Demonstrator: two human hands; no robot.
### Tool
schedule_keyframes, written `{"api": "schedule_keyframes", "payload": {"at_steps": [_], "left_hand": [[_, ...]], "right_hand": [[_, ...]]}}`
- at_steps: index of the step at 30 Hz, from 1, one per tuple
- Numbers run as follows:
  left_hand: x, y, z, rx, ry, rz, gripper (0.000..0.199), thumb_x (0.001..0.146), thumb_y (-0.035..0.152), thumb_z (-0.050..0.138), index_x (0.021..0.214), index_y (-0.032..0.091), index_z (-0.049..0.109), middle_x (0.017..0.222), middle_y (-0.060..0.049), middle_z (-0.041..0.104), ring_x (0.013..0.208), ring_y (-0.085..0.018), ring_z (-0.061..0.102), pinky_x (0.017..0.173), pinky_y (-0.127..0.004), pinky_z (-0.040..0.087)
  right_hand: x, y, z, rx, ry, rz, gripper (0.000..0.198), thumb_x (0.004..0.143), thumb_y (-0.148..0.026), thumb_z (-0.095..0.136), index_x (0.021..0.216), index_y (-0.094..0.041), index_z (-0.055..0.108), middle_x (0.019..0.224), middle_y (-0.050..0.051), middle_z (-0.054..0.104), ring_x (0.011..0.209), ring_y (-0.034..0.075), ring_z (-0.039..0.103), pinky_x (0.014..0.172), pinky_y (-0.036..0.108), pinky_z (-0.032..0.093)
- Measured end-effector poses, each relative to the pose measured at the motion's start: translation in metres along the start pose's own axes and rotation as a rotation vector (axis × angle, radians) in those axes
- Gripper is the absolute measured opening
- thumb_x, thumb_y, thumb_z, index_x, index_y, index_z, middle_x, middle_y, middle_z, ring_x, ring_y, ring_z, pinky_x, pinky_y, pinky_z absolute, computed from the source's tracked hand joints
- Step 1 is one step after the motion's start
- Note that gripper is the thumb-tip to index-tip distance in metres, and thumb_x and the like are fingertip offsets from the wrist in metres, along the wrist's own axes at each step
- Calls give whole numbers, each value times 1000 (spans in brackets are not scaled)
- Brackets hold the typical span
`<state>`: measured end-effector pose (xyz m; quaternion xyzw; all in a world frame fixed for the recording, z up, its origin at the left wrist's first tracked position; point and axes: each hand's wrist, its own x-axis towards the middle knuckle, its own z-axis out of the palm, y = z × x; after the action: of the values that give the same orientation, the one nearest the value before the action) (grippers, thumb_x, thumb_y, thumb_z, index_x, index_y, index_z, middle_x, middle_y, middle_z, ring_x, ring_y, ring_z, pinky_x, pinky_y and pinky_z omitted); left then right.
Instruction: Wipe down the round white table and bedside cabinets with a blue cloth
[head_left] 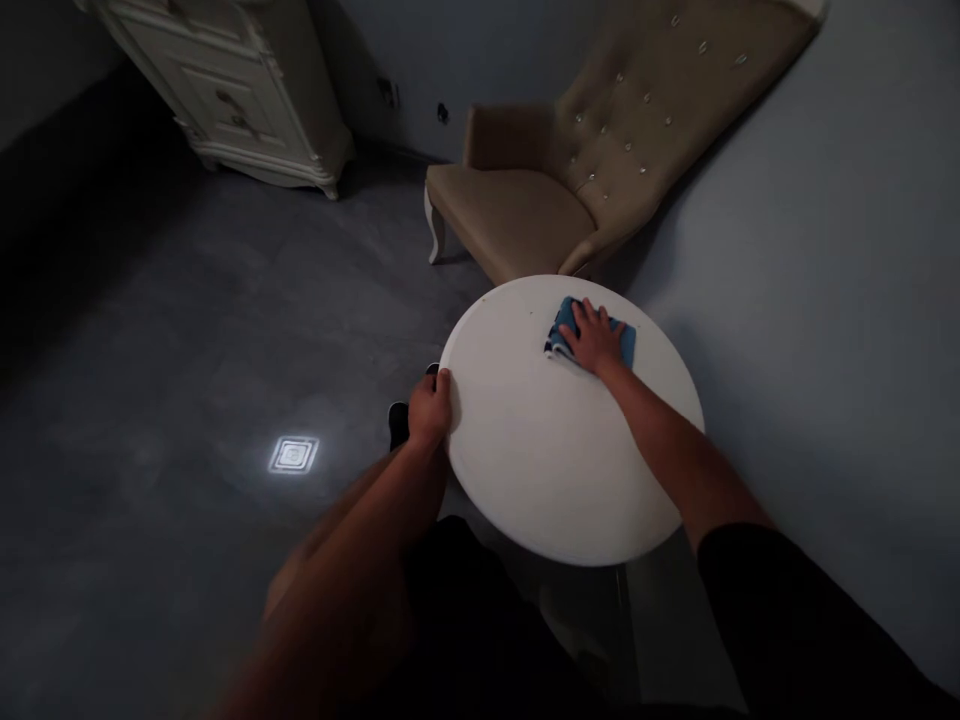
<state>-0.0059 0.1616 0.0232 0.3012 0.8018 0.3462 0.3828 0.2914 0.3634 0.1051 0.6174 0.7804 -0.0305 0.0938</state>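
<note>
My right hand [595, 338] lies flat with spread fingers on a folded blue cloth [627, 345], pressing it against the top of a round white table [540, 450]. The cloth has a dark and white patterned edge on its left side and sits toward the far right of the tabletop. At the table's left rim, my left hand [430, 408] is closed around the edge, its thumb on top. The fingers under the rim are hidden. A few tiny dark specks show on the far part of the tabletop.
Behind the table stands a tan tufted armchair [517, 210], close to the table's far rim. A white carved cabinet [247, 110] is at the back left. A wall [847, 260] runs along the right. A bright square patch [294, 455] shows on the grey floor.
</note>
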Motion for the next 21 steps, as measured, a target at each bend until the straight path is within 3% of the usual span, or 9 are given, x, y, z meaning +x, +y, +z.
{"api": "schedule_keyframes", "payload": {"at_steps": [5, 7, 10, 15, 21], "left_hand": [[0, 0, 1, -27, -2, -11, 57, 115, 64, 47, 110, 17, 79, 117, -19, 85, 107, -35, 78, 92, -42, 58], [0, -1, 1, -22, 2, -2, 56, 114, 63, 46, 108, 18, 79, 116, -19, 84, 107, -35, 78, 91, -42, 57], [0, -2, 0, -5, 7, 1, 57, 114, 63, 46, 104, 18, 79, 116, -20, 84, 108, -36, 78, 91, -43, 57], [-1, 0, -4, 0, -1, 2, 58, 114, 65, 45, 108, 19, 80, 118, -21, 84, 113, -37, 79, 96, -42, 56], [-2, -4, -4, -76, -13, -14, 59, 113, 65, 47, 124, 17, 80, 128, -21, 84, 117, -36, 80, 98, -41, 59]], "right_hand": [[82, 5, -3, 41, 5, 75, 86, 118, -72, 19, 191, -26, 22, 199, 13, 13, 178, 54, 17, 132, 95, 21], [91, 1, -3, 77, 19, 92, 88, 118, -74, 17, 191, -25, 24, 199, 14, 14, 178, 55, 17, 131, 97, 18], [79, -10, -3, 77, 15, 93, 88, 118, -74, 15, 191, -25, 23, 199, 14, 13, 178, 55, 17, 132, 96, 17], [-2, -42, -1, 20, 6, -13, 84, 119, -69, 21, 191, -26, 23, 199, 13, 14, 180, 53, 17, 134, 94, 18], [-176, -82, 18, -38, -19, -218, 82, 117, -68, 29, 191, -32, 23, 197, 6, 17, 180, 53, 19, 134, 94, 25]]}}
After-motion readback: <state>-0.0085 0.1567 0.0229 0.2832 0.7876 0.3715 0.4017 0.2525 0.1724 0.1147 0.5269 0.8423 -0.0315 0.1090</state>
